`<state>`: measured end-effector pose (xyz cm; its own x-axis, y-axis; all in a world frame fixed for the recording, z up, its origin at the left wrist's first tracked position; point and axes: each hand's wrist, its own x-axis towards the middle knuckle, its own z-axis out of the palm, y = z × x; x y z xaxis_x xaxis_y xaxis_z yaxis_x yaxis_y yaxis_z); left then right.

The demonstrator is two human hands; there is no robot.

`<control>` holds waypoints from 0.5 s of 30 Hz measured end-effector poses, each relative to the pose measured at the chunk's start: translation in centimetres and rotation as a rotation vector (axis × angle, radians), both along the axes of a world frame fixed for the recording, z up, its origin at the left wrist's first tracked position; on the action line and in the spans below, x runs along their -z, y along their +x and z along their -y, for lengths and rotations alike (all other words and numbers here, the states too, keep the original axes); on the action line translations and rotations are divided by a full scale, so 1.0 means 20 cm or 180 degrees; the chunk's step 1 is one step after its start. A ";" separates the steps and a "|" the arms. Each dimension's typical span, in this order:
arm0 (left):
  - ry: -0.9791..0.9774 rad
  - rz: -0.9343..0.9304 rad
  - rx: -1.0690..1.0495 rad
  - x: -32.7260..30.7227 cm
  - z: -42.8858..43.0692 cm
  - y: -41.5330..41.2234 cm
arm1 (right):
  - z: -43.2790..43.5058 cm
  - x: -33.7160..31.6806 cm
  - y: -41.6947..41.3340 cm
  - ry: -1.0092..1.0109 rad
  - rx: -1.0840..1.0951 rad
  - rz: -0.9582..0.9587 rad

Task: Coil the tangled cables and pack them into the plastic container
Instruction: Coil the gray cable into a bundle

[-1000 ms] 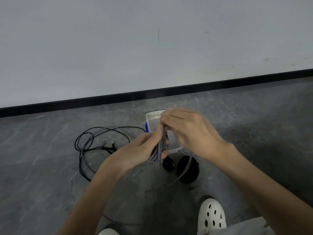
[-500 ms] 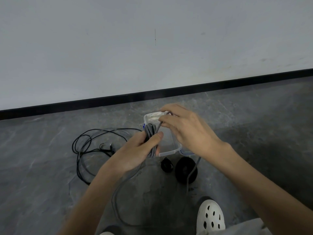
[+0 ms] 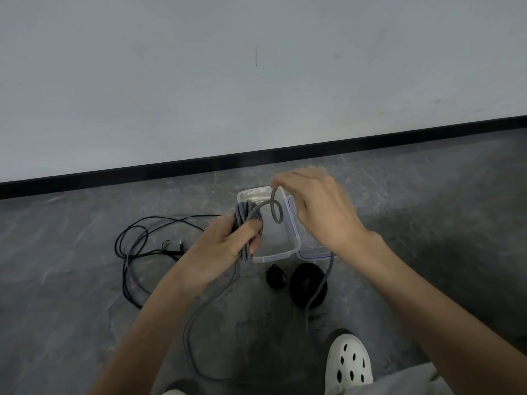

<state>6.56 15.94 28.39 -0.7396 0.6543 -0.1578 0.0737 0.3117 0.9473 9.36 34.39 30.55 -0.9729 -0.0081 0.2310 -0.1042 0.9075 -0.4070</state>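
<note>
Head view looks down on a grey floor [image 3: 85,280], where the clear plastic container [image 3: 279,254] sits open with its lid [image 3: 309,249] just to its right. Left of the container sprawls a thin black cable [image 3: 134,243], loose and uncoiled. Over the container's left edge the left hand [image 3: 222,249] grips a bundle of grey braided cable [image 3: 245,216], fingers curled round the turns. Above the container's far right corner the right hand [image 3: 319,206] pinches the same cable and forms a small loop.

The step in hand looks to be coiling the grey cable. Next, the slack trailing in front of the container needs winding on while the bundle is kept tight. Just in front of the container lie a black disc [image 3: 308,283] and a smaller black piece [image 3: 276,276]; what they are is unclear. The grey cable's ends are hidden.
</note>
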 end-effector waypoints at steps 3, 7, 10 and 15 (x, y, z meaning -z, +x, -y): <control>0.0146 -0.0002 0.0114 -0.01 0.01 0.00 | -0.03 0.02 -0.02 0.0007 -0.0044 0.0101; 0.0298 -0.0064 -0.0001 -0.01 0.01 -0.01 | -0.04 0.05 -0.01 0.0634 0.0103 0.0216; 0.0380 0.0010 -0.0122 -0.02 0.01 0.00 | 0.00 0.06 0.00 0.1239 0.0056 0.0314; 0.0385 0.0055 -0.0305 -0.03 0.02 -0.02 | 0.03 0.07 -0.01 0.1615 -0.0030 0.0681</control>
